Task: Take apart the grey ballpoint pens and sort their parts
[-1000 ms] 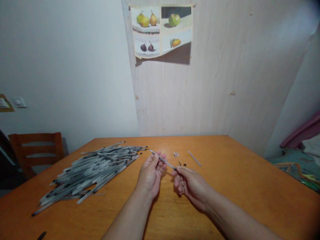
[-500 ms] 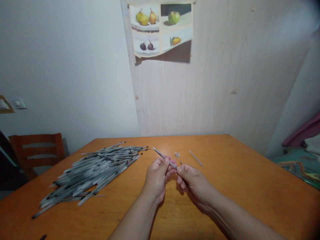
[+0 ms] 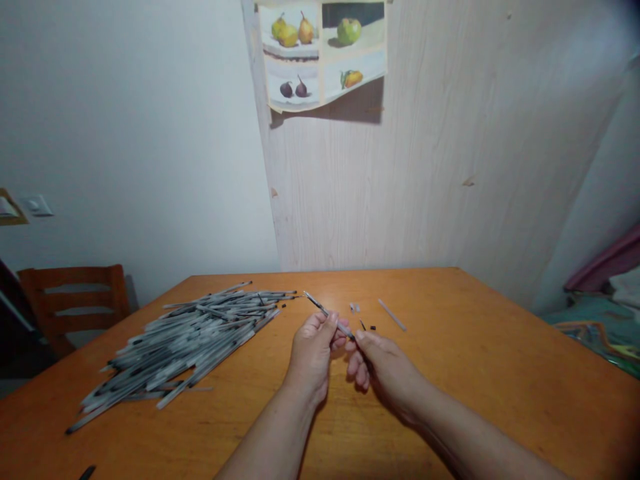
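Observation:
A slim pen [image 3: 315,302] with a clear and dark barrel slants across both hands, its tip up and to the left. My left hand [image 3: 311,350] is closed around the middle of the barrel, thumb on top. The thumb and forefinger of my right hand [image 3: 385,360] pinch the dark lower end of the pen, while the other fingers curl below. Just beyond the hands lie a small black piece [image 3: 373,327], a thin dark bit [image 3: 363,325] and some small clear pieces [image 3: 355,307]. A pale translucent tube [image 3: 392,315] rests farther right.
A large heap of translucent pens or refills with dark ends [image 3: 185,340] covers the left of the wooden table [image 3: 475,373]. A dark object [image 3: 87,473] sits at the near left edge. Behind are a wooden chair [image 3: 75,307] and a wall with a fruit print [image 3: 320,57].
My right hand has shifted slightly at the pen's lower end, its lower fingers moving left. The small black piece beyond it now shows. The pen keeps nearly the same slant.

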Demonstrator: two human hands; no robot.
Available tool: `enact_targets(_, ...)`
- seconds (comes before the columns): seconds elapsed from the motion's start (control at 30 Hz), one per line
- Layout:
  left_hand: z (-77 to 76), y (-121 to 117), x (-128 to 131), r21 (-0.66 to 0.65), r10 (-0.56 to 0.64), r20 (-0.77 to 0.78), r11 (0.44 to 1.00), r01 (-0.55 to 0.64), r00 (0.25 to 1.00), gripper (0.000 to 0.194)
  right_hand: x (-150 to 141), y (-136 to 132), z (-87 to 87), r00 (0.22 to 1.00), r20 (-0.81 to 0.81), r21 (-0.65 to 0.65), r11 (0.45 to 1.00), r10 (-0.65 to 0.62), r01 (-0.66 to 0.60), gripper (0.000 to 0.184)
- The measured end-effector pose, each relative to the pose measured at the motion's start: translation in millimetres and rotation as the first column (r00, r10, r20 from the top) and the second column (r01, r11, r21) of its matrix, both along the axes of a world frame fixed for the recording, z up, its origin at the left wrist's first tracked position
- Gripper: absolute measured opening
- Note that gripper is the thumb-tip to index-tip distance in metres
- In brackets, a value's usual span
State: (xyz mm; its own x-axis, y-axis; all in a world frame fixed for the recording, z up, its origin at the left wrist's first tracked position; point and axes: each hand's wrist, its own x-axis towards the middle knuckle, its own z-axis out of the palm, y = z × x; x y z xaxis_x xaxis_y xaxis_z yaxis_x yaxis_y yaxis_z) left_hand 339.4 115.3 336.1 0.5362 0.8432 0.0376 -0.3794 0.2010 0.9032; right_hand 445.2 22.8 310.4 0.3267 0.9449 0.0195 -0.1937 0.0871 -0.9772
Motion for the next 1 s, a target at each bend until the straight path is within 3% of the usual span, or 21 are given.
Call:
enact_targets(0.37,0.2,-2.9,1.6,-0.010,0.024,0.008,1.000,-0.024,1.000,0.033,-0.3,3.6,-3.2,0.995,0.006,0.054,0.994,-0.097,0.097,0.039)
enact_targets(0.6,-0.8,-1.7,1.5,0.025,-0.014,0.008,1.000,0.013,1.000,0.036,-1.3,0.2,-1.7,1.000,-0.026,0.006,1.000,-0.005,0.005,0.052)
enact_targets(0.87,-7.1,0.4,4.2,0.041,0.050,-0.007,0.998,-0.049,0.999,0.034,-0.4,2.1,-3.1,0.996,-0.035,0.041,0.996,-0.080,0.081,0.039)
enact_targets(1.0,-8.9,2.2,5.4,0.028,0.044,0.004,0.999,-0.044,0.999,0.036,-0.1,2.6,-3.1,0.998,-0.062,0.000,1.000,-0.023,0.023,0.044)
